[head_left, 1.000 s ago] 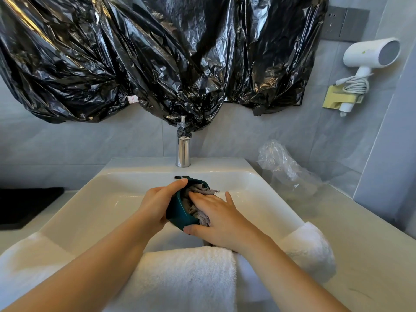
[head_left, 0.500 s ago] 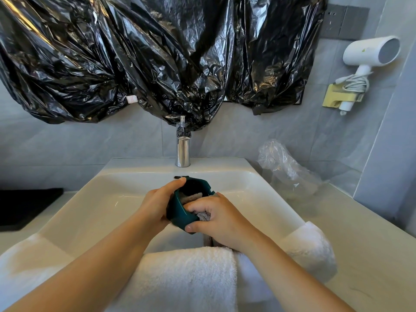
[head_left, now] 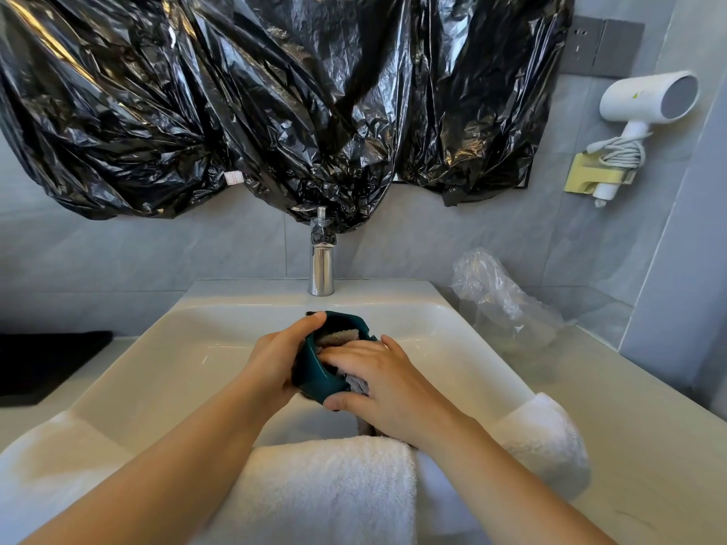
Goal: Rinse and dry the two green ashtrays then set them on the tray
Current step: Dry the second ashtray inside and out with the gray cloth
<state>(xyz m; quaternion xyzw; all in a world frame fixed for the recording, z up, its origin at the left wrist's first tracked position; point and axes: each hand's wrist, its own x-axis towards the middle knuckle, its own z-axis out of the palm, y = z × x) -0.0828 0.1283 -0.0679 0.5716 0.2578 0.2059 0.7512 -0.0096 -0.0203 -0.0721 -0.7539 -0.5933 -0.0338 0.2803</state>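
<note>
Dead centre of the frame, over the sink [head_left: 177,348] basin: gripping the green ashtray [head_left: 314,375] with the left hand [head_left: 275,363], tipped on its side, with the thumb hooked over the top rim and the other fingers curled round the back, mostly hidden. Working a grey cloth [head_left: 338,338] into the bowl with the right hand [head_left: 389,383], fingers fairly straight and close together, flat on the cloth, with the thumb tucked under the ashtray's lower edge. So basically pinching cloth and wall between fingers and thumb. Bit of cloth hanging down below the palm too.

Along the bottom of the frame, a white towel [head_left: 334,489] draped over the sink's front edge. Straight above the hands, a chrome tap [head_left: 322,269], and crinkly black plastic [head_left: 236,104] covering most of the upper frame. Clear plastic bag [head_left: 499,297] on the counter mid right, white hair dryer [head_left: 645,100] on the wall upper right. Dark flat thing [head_left: 47,363] at the left edge, can't tell what.
</note>
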